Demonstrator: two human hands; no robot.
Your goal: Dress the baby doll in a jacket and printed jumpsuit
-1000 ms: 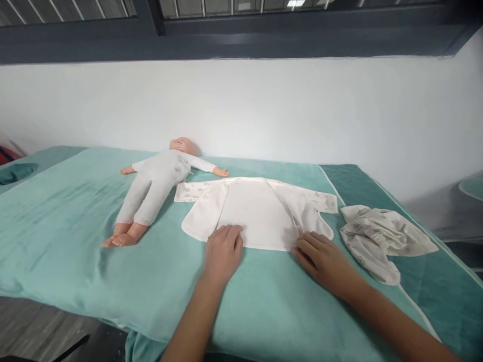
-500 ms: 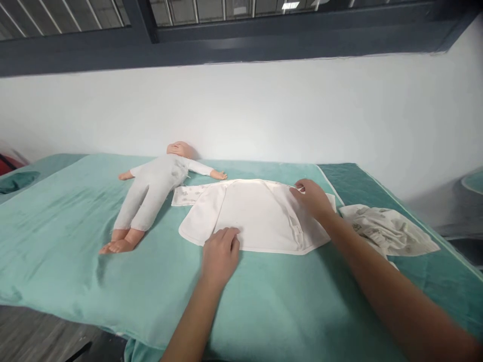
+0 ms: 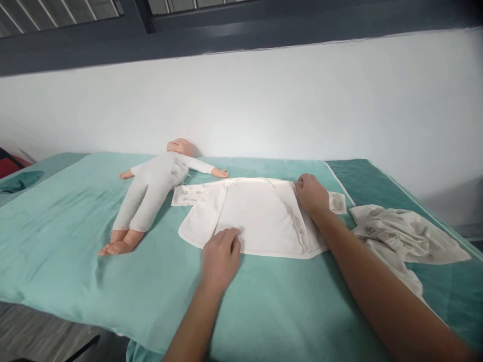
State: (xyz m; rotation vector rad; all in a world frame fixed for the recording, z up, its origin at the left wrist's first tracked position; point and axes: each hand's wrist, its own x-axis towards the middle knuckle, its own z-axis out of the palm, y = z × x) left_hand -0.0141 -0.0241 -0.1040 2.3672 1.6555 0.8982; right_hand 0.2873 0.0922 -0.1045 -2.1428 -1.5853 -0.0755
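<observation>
A small white baby jacket lies spread flat on the teal sheet, its front flaps folded open. My left hand presses on the jacket's near hem, fingers curled down onto the cloth. My right hand rests on the jacket's right shoulder, beside its patterned right sleeve. To the left lies a baby doll in a pale grey suit, on its back with arms out, head toward the wall.
A crumpled patterned cloth lies at the right on a darker green pad. A white wall runs behind the bed, with a dark window frame above. The bed's near edge drops to the floor at lower left.
My right hand went from the jacket's near right corner up to its right shoulder. The right flap now lies folded inward. My left hand stayed on the hem.
</observation>
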